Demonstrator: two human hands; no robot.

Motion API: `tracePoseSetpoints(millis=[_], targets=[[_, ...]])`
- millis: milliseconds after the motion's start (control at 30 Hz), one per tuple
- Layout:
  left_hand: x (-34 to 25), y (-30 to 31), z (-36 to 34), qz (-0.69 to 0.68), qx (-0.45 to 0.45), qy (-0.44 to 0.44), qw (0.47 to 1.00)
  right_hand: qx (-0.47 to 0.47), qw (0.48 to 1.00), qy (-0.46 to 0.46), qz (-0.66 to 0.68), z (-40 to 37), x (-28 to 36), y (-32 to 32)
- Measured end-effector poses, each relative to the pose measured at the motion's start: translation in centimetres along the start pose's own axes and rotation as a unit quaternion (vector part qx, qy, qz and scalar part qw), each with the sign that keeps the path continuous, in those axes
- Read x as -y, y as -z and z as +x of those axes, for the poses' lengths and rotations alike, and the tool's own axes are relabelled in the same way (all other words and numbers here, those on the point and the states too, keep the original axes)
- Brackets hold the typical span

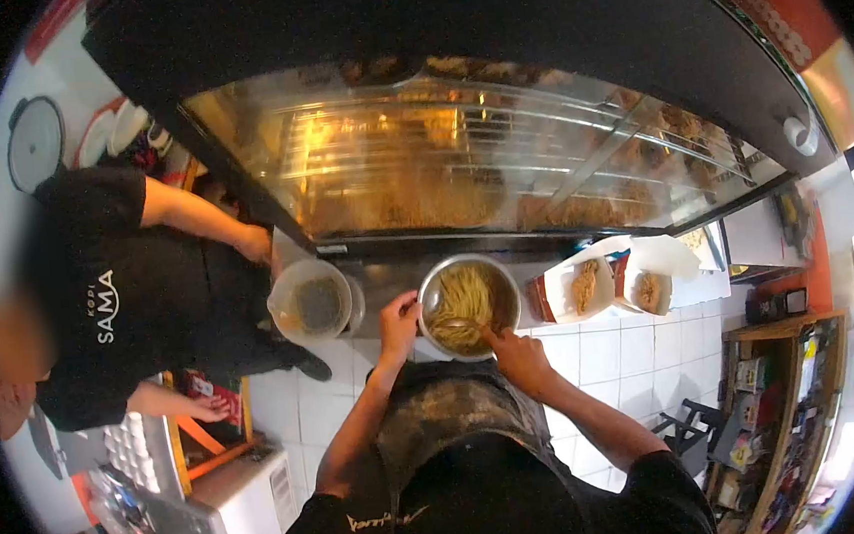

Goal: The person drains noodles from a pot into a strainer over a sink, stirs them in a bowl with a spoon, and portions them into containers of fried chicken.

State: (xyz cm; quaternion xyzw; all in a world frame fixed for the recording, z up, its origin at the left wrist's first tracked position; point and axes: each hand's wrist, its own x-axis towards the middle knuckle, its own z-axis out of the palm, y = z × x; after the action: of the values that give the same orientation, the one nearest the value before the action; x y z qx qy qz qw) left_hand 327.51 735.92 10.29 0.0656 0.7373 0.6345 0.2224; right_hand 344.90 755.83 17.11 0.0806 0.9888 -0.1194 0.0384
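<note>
A round metal bowl (513, 295) stands on the counter in front of me, holding yellowish noodles (467, 292). My left hand (398, 321) is closed at the bowl's left rim, fingers and thumb on its edge. With my right hand (520, 362) I grip a spoon (460, 324), its rounded metal end down in the noodles and its handle mostly hidden by my fingers. Left of the bowl is a translucent plastic tub (289, 298) with dark contents. Two white takeaway boxes (601, 288) (662, 294) with brown fried food sit open on the right.
A lit glass food warmer (399, 169) stands directly behind the counter. A co-worker in a black shirt (109, 302) is at my left, one hand (257, 245) near the tub. Wooden shelves (794, 409) with packets are at the right, beside a white tiled floor (614, 353).
</note>
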Motion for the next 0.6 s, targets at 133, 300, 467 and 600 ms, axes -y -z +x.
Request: tracePoseSetpoints(millis=[133, 300, 467, 600], targets=[[-3.4, 0.6, -1.6, -0.087, -0.008, 0.044, 0.995, -0.032, 0.998, -0.020, 0.041, 1.4, -1.5, 2.8], [-0.3, 0.1, -1.0, -0.053, -0.012, 0.077, 0.996, -0.095, 0.984, 0.045, 0.141, 0.8, -1.4, -1.4], [-1.8, 0.9, -1.5, -0.145, 0.031, 0.039, 0.988, 0.098, 0.994, 0.029, 0.041, 1.5, -4.1, 3.5], [-3.4, 1.0, -2.0, -0.192, 0.035, 0.092, 0.976, 0.105, 0.991, 0.073, -0.029, 1.9, -0.2, 4.0]])
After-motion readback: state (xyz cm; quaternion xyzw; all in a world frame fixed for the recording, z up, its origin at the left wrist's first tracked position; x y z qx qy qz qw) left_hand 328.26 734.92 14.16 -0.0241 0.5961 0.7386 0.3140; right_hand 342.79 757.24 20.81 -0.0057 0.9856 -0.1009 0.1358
